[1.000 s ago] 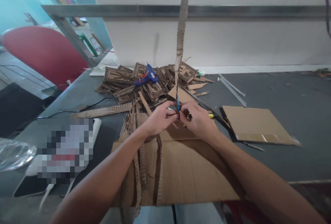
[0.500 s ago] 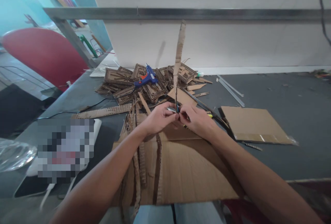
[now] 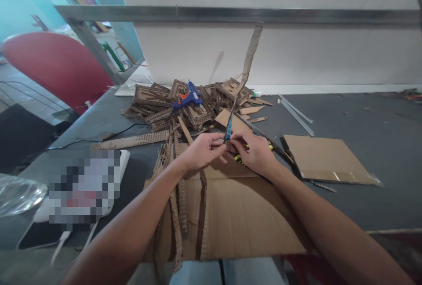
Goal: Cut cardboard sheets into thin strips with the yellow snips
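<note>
A long, narrow corrugated cardboard strip (image 3: 249, 55) rises from between my hands and leans to the right, with a blue patch near its lower end. My left hand (image 3: 206, 151) pinches the strip's lower end between thumb and fingers. From the other side, my right hand (image 3: 252, 151) grips the same end, fingertips almost touching the left ones. Below my right hand, a yellow-and-black handled tool (image 3: 238, 159) shows in part; its kind is hidden. Both hands are above a large cardboard sheet (image 3: 244, 219), where several loose cardboard strips (image 3: 204, 214) hang toward me.
A blue glue gun (image 3: 189, 97) lies on a heap of cardboard pieces (image 3: 150, 97) at the back. To the right are a flat cardboard piece (image 3: 329, 157) and two clear sticks (image 3: 296, 116). A phone-like device (image 3: 123, 162) with cables and a clear plastic item (image 3: 20, 195) lie left.
The strip's upper end has swung to the right, and its blue patch now shows more clearly. My fingers have shifted slightly around its lower end. More of the yellow-and-black tool is visible.
</note>
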`<act>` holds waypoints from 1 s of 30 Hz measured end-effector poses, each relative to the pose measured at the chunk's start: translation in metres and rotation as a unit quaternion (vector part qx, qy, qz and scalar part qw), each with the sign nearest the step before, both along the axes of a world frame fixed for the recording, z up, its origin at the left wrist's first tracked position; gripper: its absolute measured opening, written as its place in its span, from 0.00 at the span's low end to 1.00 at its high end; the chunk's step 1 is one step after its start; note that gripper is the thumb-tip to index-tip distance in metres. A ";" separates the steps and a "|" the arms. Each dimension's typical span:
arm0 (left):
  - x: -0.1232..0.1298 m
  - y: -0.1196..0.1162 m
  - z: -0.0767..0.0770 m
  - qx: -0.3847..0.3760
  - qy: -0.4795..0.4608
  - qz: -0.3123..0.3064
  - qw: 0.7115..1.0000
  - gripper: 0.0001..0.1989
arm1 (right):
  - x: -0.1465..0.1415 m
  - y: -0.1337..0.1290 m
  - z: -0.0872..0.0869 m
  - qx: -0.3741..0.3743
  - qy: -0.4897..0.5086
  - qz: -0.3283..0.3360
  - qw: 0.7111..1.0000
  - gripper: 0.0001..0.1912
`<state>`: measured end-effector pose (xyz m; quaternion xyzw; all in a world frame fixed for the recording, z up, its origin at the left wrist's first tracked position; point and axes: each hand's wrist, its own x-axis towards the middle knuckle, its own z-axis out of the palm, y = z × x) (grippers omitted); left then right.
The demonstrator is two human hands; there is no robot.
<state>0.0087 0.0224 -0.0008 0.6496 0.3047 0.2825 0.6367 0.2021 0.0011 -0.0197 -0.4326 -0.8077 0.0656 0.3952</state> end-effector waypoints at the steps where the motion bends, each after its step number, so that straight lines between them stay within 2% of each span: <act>1: 0.000 0.000 -0.001 0.002 0.005 0.003 1.000 0.15 | 0.000 0.000 0.001 -0.007 0.001 -0.002 1.000 0.04; 6: 0.003 -0.002 -0.004 0.033 0.036 0.023 0.999 0.16 | -0.002 -0.001 0.004 -0.021 -0.013 0.005 1.000 0.02; 11: 0.004 -0.007 -0.002 0.131 0.121 0.056 0.982 0.14 | -0.001 -0.001 0.002 0.002 -0.045 -0.011 0.999 0.05; 15: 0.003 -0.008 0.000 0.182 0.160 0.058 0.968 0.14 | -0.001 -0.001 0.000 0.020 -0.090 -0.018 0.996 0.06; 25: 0.005 -0.007 0.000 0.167 0.157 0.045 0.972 0.11 | 0.003 -0.002 -0.002 0.037 -0.180 0.009 0.983 0.07; 30: 0.005 -0.008 0.001 0.159 0.146 0.044 0.976 0.11 | 0.006 0.000 -0.001 0.086 -0.187 0.022 0.978 0.10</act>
